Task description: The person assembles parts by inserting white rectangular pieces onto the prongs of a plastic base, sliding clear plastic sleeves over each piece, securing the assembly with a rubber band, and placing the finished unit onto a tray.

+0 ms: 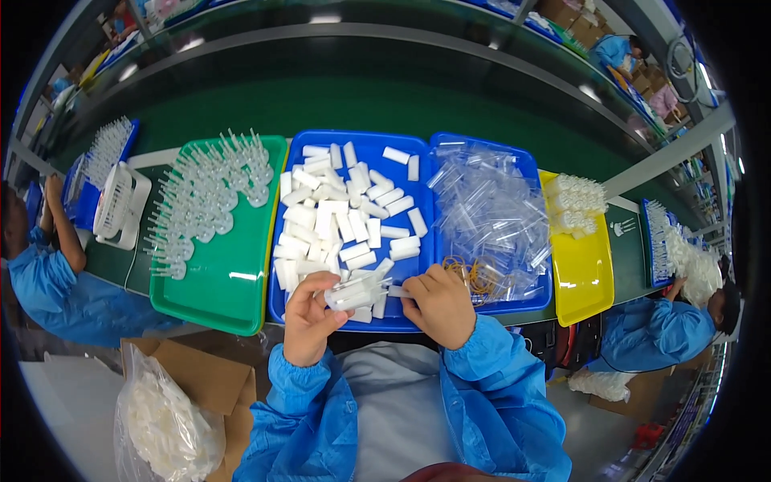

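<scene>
My left hand [312, 315] is closed around a clear plastic pronged part [353, 294], its prongs tilted to the right. At the prong tips, my right hand [443, 304] pinches a small pale piece [397, 292]; whether it is a clear sleeve or a white block I cannot tell. Both hands are over the front edge of a blue tray [426, 186] heaped with white foam-like blocks [331, 218]. Close to my right hand, a second blue tray [526, 304] holds clear plastic sleeves [491, 210] and tan rubber bands [464, 278].
On the left, a green tray [213, 301] bears rows of clear pronged parts [213, 201]. A yellow tray [585, 277] at right carries white-ended pieces [575, 205]. Co-workers in blue sleeves sit at both sides. A filled plastic bag [173, 426] stands below left beside cardboard [197, 369].
</scene>
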`<state>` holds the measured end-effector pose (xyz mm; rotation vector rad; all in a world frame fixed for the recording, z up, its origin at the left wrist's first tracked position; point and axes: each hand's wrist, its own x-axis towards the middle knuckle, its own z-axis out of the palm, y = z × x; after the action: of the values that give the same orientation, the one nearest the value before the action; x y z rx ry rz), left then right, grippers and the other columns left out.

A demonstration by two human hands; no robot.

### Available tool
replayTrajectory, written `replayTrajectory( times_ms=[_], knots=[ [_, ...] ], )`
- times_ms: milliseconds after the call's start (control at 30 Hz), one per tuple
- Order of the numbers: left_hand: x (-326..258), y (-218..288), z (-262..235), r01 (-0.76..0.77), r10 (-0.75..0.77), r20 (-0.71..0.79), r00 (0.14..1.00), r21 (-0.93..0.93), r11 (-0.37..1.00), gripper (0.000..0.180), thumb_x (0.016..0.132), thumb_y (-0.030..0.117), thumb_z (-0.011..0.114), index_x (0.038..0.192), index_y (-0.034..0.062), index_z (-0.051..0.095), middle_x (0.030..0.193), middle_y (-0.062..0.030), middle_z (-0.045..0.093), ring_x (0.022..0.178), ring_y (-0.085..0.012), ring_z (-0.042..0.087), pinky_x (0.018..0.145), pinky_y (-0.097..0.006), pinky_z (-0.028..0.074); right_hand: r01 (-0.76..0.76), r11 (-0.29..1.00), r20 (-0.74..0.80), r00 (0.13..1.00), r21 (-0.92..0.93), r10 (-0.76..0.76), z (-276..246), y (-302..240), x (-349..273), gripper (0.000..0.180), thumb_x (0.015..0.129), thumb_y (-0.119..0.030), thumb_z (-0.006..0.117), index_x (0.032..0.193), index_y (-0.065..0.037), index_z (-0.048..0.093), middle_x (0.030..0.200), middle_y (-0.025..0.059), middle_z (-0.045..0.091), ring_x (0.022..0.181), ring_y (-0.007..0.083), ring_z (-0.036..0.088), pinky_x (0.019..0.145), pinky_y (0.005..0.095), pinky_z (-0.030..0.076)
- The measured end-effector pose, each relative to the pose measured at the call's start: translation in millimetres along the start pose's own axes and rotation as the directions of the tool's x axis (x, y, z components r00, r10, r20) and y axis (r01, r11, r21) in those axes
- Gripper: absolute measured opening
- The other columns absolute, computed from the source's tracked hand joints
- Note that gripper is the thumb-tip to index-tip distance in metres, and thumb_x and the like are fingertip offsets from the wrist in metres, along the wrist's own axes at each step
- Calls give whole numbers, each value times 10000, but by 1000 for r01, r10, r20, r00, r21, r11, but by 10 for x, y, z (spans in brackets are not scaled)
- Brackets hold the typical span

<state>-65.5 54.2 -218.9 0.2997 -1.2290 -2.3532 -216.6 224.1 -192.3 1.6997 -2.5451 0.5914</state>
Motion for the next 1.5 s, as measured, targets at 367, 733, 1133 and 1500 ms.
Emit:
replayTrajectory(
  times_ms=[367, 733, 1133, 1500],
  knots=[
    [-2, -53, 2, 70, -71, 3, 997, -180, 981, 382, 789, 2, 673, 1144, 62, 547, 1243, -132, 478, 1055, -257, 594, 795, -323, 572, -60, 940, -140, 984, 336, 113, -296, -21, -21, 236, 744, -50, 668, 937, -23, 534, 903, 110, 588, 805, 301, 565, 686, 381, 454],
    [-14, -125, -12, 78, -76, 22, 997, -146, 986, 423, 849, 174, 679, 1210, 43, 501, 1220, -137, 508, 991, -244, 637, 762, -315, 595, -83, 729, -190, 940, 679, 284, -398, 64, -175, 255, 795, -70, 724, 1019, 9, 631, 906, 133, 680, 758, 187, 676, 661, 278, 538],
    [-11, -118, -38, 55, -50, 42, 998, -145, 988, 415, 812, 86, 702, 1193, 39, 542, 1234, -160, 513, 1075, -233, 582, 804, -307, 558, -147, 785, -177, 934, 602, 310, -465, 102, -115, 242, 786, -36, 709, 1017, -23, 634, 984, 136, 685, 834, 250, 675, 687, 303, 526],
    [-3, -101, 10, -75, 72, 108, 992, 19, 997, 431, 729, -151, 667, 1131, -5, 619, 1160, -142, 495, 1063, -228, 561, 851, -314, 549, 50, 945, -338, 939, 324, 67, -653, 120, -57, 236, 714, 27, 693, 930, -26, 613, 1066, 142, 614, 1034, 351, 586, 826, 392, 490]
  ],
)
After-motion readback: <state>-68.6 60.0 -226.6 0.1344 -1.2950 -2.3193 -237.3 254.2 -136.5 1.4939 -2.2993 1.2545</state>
